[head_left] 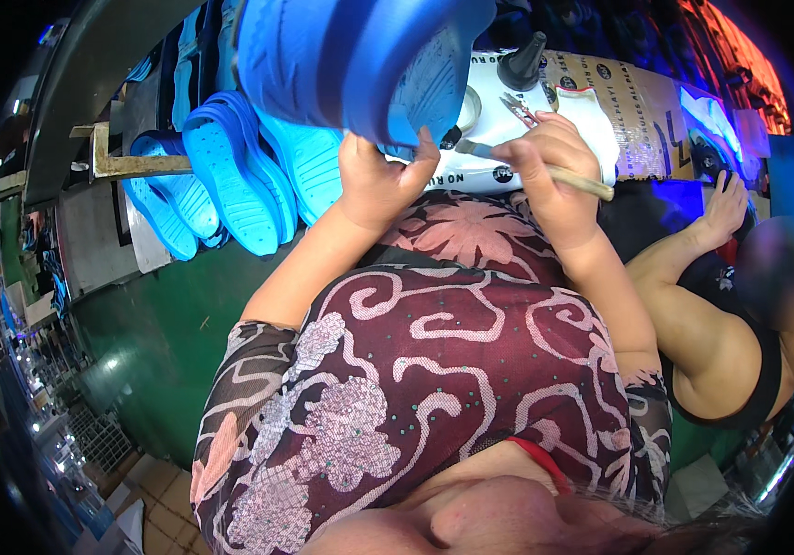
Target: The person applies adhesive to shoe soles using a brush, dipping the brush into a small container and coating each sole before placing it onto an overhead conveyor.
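A large blue slide sandal [434,79] is raised close to the top of the picture, its wide strap toward the left. My left hand [380,180] grips its lower edge, with the thumb up against it. In my right hand [559,176] is a brush [582,180] with a pale wooden handle. Its dark tip is close beside the sandal's edge; whether they touch, I cannot tell. Just past the tip stands a small round container [471,106], partly hidden by the sandal. Small metal pliers [519,111] lie beyond my right fingers.
Several blue sandals [235,176] are lined up on the left by a worn metal bracket [142,165]. A dark cone-shaped nozzle [522,63] stands at the back of the white work surface [485,171]. Brown printed cardboard [637,120] lies right of it. A co-worker's arm [707,231] reaches in at right.
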Demonstrator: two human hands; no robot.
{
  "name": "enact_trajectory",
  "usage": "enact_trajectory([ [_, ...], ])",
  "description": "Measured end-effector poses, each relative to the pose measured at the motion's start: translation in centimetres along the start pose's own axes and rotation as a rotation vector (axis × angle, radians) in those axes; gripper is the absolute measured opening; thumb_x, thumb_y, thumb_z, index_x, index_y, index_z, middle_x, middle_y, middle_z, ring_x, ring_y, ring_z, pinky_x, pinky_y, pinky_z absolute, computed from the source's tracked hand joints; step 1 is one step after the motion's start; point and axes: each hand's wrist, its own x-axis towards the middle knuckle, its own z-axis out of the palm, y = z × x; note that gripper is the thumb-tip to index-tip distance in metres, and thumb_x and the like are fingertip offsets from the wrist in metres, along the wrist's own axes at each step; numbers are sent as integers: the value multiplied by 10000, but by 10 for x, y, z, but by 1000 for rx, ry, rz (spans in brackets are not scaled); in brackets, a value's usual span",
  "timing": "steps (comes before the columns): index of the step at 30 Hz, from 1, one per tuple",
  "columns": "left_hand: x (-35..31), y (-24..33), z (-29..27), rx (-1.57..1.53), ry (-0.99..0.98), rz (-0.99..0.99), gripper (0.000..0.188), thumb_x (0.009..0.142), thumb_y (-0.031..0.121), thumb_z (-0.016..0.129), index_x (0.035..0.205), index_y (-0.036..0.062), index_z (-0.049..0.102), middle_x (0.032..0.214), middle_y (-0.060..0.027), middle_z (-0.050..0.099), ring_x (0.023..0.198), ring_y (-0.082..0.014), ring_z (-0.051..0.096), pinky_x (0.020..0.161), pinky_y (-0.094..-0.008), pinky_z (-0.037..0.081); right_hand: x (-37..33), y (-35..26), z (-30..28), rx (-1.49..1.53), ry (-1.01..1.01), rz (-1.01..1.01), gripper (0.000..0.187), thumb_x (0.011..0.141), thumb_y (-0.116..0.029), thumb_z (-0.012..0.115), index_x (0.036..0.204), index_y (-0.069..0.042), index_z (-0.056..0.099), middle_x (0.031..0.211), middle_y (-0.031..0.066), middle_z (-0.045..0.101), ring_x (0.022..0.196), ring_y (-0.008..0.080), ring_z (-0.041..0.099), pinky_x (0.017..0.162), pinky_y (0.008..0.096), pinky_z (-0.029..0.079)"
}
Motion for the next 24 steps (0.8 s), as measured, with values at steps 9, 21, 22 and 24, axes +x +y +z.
enact_trajectory([
  [9, 9, 11, -4, 4, 42, 89, 234, 674, 31, 656, 907, 23, 638, 855, -115, 628, 731, -278, 613, 681, -335, 487, 0, -4, 11, -79, -24, -81, 211, 800, -215, 639, 646, -72, 642, 602, 32, 592, 571, 204, 547, 769, 352, 411],
  [21, 41, 22, -28, 358, -326, 397, 374, 743, -64, 613, 1088, -49, 470, 1017, -122, 569, 914, -193, 576, 810, -291, 457, 2, -6, -4, 76, 140, -87, 226, 837, -182, 589, 665, -46, 643, 579, 48, 565, 573, 204, 527, 789, 355, 405],
  [22, 48, 27, -31, 381, -315, 391, 374, 741, -65, 614, 1086, -49, 470, 1014, -120, 570, 912, -190, 576, 809, -289, 457, 3, -4, -13, 132, 128, -69, 256, 856, -190, 569, 665, -38, 645, 573, 49, 564, 563, 197, 517, 799, 355, 400],
  [24, 59, 31, -30, -7, -111, 173, 341, 726, -65, 627, 1047, -38, 514, 975, -94, 590, 887, -161, 574, 803, -281, 451, -5, 2, -26, 162, 212, 7, 342, 912, -230, 505, 680, -16, 638, 591, 43, 579, 579, 165, 523, 822, 353, 390],
])
